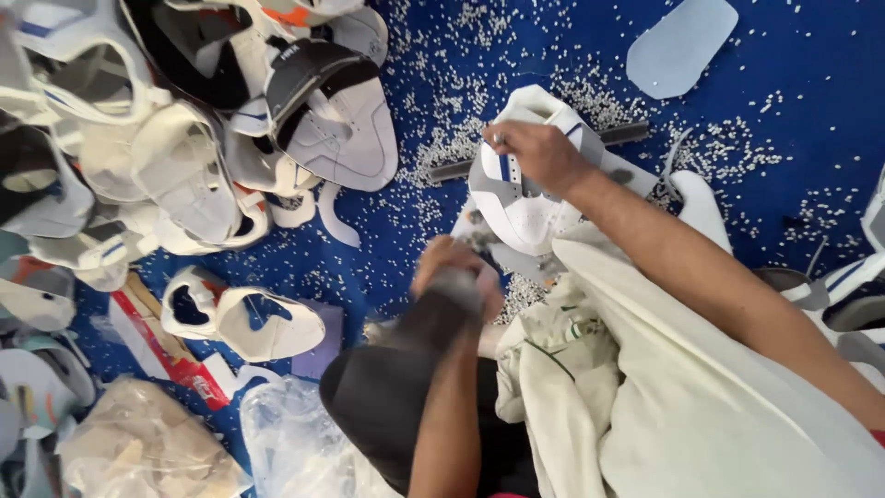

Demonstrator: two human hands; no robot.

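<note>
A blue floor strewn with small white pellets is seen from above, with a heap of white shoe uppers piled toward ten o'clock. A white shoe upper is held near the centre, its long axis running from eleven to five o'clock; which end is the toe cannot be told. It is pinched at its top edge by the right hand. The left hand, blurred at seven o'clock of it, is closed around something unclear, just beside its lower edge. Cream cloth is draped toward five o'clock
</note>
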